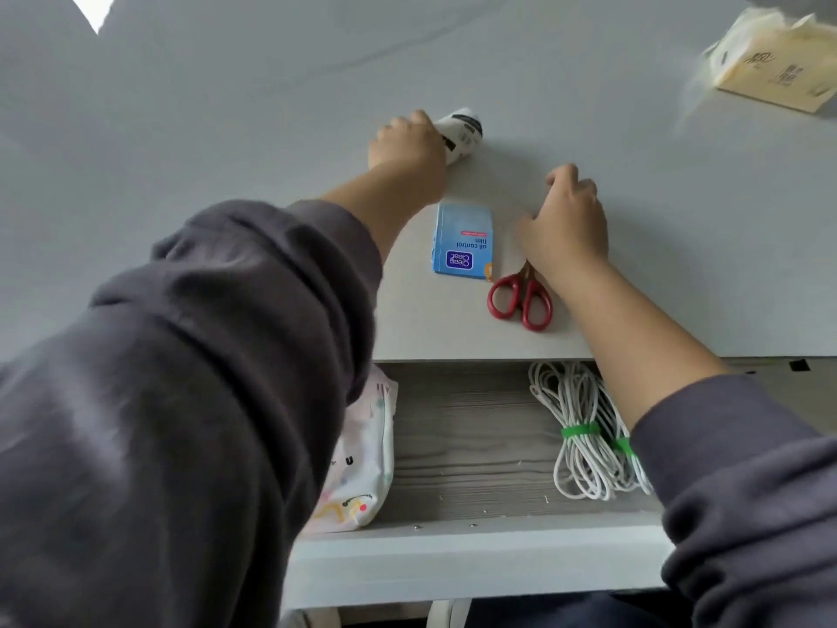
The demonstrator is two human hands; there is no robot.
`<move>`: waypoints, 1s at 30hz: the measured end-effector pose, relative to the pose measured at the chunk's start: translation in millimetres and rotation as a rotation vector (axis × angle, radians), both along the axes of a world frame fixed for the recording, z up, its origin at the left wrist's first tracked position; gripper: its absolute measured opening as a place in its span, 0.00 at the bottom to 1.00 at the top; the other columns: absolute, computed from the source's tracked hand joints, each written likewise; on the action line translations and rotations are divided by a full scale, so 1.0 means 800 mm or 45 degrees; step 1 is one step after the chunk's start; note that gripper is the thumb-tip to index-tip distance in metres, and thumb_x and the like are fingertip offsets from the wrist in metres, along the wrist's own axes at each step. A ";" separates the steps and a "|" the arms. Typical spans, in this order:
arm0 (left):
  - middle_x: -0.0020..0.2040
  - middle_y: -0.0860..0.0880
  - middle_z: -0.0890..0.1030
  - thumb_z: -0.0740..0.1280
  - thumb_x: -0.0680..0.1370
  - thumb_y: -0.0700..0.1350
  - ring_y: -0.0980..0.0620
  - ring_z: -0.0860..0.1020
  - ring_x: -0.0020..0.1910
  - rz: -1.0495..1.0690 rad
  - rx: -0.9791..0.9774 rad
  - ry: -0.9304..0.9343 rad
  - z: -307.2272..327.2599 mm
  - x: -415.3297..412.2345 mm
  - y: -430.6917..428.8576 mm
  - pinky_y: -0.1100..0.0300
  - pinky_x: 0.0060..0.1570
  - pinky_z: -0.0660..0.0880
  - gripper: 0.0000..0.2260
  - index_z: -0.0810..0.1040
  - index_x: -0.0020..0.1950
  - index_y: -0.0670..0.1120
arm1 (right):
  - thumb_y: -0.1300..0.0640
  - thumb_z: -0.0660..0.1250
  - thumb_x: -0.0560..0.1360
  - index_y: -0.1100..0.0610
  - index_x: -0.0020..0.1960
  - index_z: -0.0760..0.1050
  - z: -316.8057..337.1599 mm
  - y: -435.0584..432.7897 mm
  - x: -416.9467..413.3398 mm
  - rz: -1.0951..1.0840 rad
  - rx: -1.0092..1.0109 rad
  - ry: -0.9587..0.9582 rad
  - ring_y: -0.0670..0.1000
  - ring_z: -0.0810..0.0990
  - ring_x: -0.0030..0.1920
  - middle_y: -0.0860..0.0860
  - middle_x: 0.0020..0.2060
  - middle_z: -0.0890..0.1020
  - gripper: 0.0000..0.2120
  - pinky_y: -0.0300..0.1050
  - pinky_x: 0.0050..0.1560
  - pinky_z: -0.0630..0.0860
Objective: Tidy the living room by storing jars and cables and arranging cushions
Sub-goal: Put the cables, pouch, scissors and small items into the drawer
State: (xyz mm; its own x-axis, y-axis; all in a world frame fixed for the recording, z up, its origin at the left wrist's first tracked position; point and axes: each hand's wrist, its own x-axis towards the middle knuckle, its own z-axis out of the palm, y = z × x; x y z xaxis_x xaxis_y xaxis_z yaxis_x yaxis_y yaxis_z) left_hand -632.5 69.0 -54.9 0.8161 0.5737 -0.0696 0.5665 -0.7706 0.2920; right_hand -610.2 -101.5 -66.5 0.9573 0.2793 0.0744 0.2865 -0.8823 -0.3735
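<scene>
My left hand grips a small white jar with dark print, lying on its side on the grey tabletop. My right hand rests on the tabletop with loosely curled fingers and holds nothing; it covers the blades of the red-handled scissors. Below the table edge, an open drawer holds coiled white cables bound with green ties at its right side.
A blue oil-control film packet lies between my hands. A patterned white pouch sits at the drawer's left, partly under my sleeve. A yellow tissue pack lies at the table's far right.
</scene>
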 end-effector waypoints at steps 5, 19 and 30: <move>0.55 0.44 0.78 0.67 0.74 0.44 0.45 0.81 0.50 0.335 -0.734 -0.192 0.021 -0.055 0.001 0.54 0.42 0.80 0.21 0.68 0.65 0.39 | 0.50 0.60 0.77 0.61 0.64 0.69 0.021 -0.033 -0.025 -0.032 -0.083 0.093 0.62 0.73 0.60 0.60 0.61 0.74 0.20 0.50 0.53 0.71; 0.45 0.45 0.78 0.67 0.77 0.44 0.47 0.81 0.46 0.429 -1.392 -0.322 0.030 -0.119 -0.039 0.50 0.53 0.80 0.08 0.69 0.44 0.45 | 0.55 0.76 0.69 0.62 0.63 0.62 0.026 -0.006 -0.083 -0.106 -0.032 0.414 0.60 0.76 0.57 0.60 0.58 0.75 0.31 0.46 0.46 0.70; 0.50 0.42 0.78 0.67 0.77 0.44 0.45 0.80 0.46 0.416 -1.795 -0.460 0.017 -0.128 -0.024 0.52 0.53 0.79 0.06 0.73 0.51 0.44 | 0.63 0.70 0.75 0.59 0.39 0.75 0.027 0.010 -0.059 -0.201 0.903 0.896 0.57 0.82 0.42 0.59 0.42 0.82 0.07 0.48 0.36 0.79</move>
State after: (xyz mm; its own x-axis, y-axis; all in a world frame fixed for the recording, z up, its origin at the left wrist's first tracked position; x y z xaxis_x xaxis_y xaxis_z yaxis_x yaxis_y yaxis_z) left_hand -734.8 50.2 -41.6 0.7617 0.3644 -0.5357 0.3908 0.4012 0.8285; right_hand -657.5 -93.3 -44.6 0.8696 0.2564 -0.4218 -0.3017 -0.4002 -0.8653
